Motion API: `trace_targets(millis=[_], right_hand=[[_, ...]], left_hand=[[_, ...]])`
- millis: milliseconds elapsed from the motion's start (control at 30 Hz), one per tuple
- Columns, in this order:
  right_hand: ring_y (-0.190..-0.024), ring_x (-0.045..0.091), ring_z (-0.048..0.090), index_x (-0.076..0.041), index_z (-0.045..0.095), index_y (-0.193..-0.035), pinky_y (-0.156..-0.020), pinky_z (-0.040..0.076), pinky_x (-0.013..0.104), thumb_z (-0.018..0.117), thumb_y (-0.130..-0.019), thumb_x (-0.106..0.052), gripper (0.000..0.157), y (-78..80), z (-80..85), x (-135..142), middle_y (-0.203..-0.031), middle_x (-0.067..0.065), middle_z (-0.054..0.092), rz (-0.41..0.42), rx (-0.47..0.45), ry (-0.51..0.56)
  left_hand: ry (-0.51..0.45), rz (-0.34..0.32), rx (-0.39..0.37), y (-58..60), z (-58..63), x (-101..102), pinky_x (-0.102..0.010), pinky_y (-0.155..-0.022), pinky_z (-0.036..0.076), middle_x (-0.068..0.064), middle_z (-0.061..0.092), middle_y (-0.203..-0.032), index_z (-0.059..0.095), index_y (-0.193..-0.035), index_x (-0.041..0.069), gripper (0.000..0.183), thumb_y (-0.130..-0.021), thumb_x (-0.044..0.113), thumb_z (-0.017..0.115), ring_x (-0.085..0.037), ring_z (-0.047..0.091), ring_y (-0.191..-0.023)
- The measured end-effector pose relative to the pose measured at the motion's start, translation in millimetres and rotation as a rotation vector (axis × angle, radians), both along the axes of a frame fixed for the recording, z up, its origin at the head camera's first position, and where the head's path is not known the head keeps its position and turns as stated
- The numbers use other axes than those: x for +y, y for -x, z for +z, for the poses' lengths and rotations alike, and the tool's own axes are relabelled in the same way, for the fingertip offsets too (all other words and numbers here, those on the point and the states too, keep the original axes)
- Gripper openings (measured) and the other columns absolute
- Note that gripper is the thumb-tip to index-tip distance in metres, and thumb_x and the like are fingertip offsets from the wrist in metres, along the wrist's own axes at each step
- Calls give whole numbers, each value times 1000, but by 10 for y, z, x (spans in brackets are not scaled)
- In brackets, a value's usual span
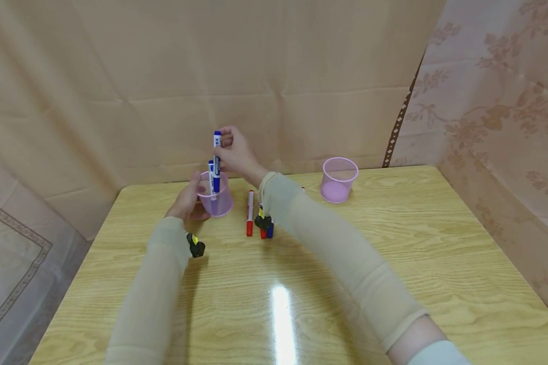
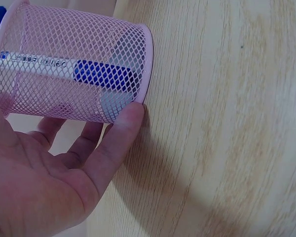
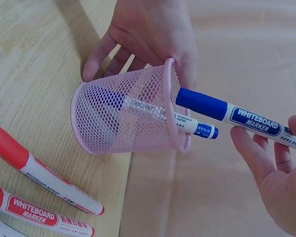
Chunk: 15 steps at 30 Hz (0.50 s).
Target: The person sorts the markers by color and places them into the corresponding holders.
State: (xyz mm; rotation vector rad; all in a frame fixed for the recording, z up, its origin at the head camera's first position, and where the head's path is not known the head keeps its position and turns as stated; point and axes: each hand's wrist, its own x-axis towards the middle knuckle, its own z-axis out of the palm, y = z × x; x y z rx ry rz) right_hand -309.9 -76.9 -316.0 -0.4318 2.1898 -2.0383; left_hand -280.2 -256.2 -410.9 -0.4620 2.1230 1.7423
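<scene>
My left hand [image 1: 182,203] holds the side of a pink mesh pen cup [image 3: 96,116], which stands upright near the table's back left. In the left wrist view its fingers lie against the cup [image 2: 84,24] from rim to base. A blue whiteboard marker [image 3: 203,130] stands inside, its capped end down and its tail above the rim. Over the opening, my right hand [image 1: 241,156] pinches another blue whiteboard marker [image 3: 256,121] upright by its upper part. This marker's blue cap points down and is at the rim.
Two red markers [image 1: 249,213] [image 3: 37,214] and a blue marker [image 1: 270,231] lie right of the cup, partly under my right forearm. A second pink mesh cup [image 1: 339,178] stands farther right near the back edge. A beige curtain [image 1: 255,76] hangs behind the wooden table [image 1: 228,284].
</scene>
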Motion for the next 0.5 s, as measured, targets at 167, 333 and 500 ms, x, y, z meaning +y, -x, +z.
trace_targets(millis=[167, 333, 500], right_hand=[[-91, 23, 62, -8, 46, -135, -72, 62, 41, 64, -97, 2, 43, 27, -36, -20, -112, 12, 56, -17, 15, 10], [-93, 22, 59, -6, 46, -135, -75, 61, 45, 63, -98, 2, 42, 64, -92, -54, -113, 13, 54, 4, 8, -25], [-96, 23, 60, -5, 47, -134, -76, 61, 43, 63, -98, 0, 39, 70, -126, -73, -113, 12, 56, 17, 1, -65]], left_hand=[[5, -2, 2, -6, 12, 1, -48, -99, 50, -23, 32, -158, 24, -159, 5, 93, -99, 75, 17, -40, 43, -133], [9, -2, -4, -2, 19, -6, -48, -101, 48, -22, 31, -159, 23, -160, 6, 92, -99, 75, 17, -40, 43, -134], [15, -9, -11, 5, 25, 0, -46, -99, 50, -23, 31, -159, 23, -160, 5, 93, -98, 75, 16, -39, 44, -132]])
